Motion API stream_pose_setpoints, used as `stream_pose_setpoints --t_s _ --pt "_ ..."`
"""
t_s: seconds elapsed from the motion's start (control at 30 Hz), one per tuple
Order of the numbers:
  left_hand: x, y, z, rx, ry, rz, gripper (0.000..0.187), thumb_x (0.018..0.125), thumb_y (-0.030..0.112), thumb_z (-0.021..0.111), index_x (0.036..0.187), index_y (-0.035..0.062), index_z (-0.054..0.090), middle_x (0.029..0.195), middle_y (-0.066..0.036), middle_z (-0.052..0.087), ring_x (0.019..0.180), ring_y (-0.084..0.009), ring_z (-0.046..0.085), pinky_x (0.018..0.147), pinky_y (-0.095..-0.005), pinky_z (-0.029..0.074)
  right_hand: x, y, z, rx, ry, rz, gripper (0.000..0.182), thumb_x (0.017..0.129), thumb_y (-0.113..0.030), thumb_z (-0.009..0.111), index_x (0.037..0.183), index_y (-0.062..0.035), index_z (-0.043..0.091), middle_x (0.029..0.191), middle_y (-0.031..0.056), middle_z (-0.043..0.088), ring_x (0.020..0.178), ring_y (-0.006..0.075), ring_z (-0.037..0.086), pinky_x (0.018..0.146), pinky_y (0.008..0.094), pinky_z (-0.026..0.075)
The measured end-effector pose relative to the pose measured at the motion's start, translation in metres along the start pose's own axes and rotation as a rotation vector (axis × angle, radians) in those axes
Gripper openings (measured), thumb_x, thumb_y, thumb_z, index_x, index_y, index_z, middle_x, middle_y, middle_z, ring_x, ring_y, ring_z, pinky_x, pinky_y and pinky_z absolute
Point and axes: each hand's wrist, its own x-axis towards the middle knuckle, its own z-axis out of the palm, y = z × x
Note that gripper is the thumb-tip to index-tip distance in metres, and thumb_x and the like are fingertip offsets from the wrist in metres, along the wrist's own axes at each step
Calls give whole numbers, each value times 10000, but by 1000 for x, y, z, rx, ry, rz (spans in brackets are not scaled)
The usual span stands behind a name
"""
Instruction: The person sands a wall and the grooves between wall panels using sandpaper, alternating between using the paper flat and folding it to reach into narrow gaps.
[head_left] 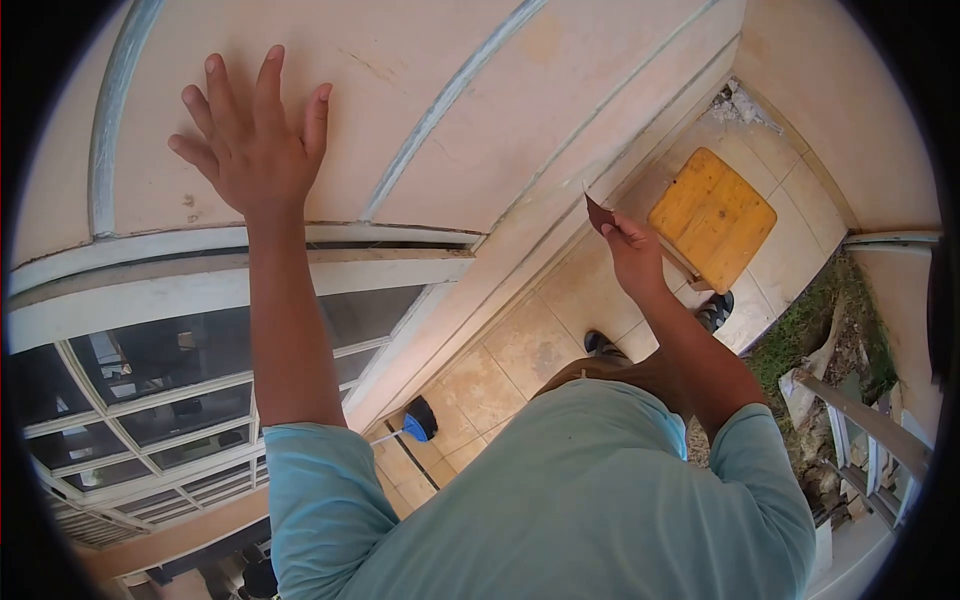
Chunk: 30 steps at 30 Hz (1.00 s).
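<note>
My left hand (262, 150) lies against the pink wall (430, 180), fingers spread and holding nothing, above the white window frame (180, 290). Between the thumb and fingers of my right hand (632, 250) is a small dark brown sheet (599, 213), bent and pointed at its upper end. The sheet is near the lower wall, beside a wooden stool (712, 220) with a yellow-orange top. Grey-blue strips (440, 100) run across the wall above the window.
A blue and black broom head (420, 420) rests on the tiled floor (485, 385) by the wall. At the right are grass and rubble (850, 330) and a metal ladder-like frame (875, 430). White debris (740, 105) lies in the far corner.
</note>
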Motion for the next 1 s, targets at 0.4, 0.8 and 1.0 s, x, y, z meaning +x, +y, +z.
stream_pose_setpoints --t_s 0.4,0.8,1.0 --pt "10 16 -17 319 -205 11 605 954 716 482 1407 336 606 1563 -103 447 1527 -282 285 1236 -513 -100 132 -94 125 -472 420 -1107 317 903 -100 682 1154 -279 756 1339 -67 674 1360 245 543 1162 546 350" --pt "8 9 -17 288 -199 71 631 962 660 518 1438 252 590 1626 -146 359 1569 -295 181 1235 -517 -91 168 -98 117 -622 434 -1036 387 939 -282 664 1320 -350 660 1508 -36 538 1472 238 398 1171 676 245" --pt "7 8 -16 265 -169 86 629 971 643 521 1446 234 583 1624 -146 362 1566 -293 189 1240 -513 -67 186 -115 80 -660 506 -1166 319 899 -283 725 1216 -314 708 1406 -68 608 1425 225 447 1173 682 220"
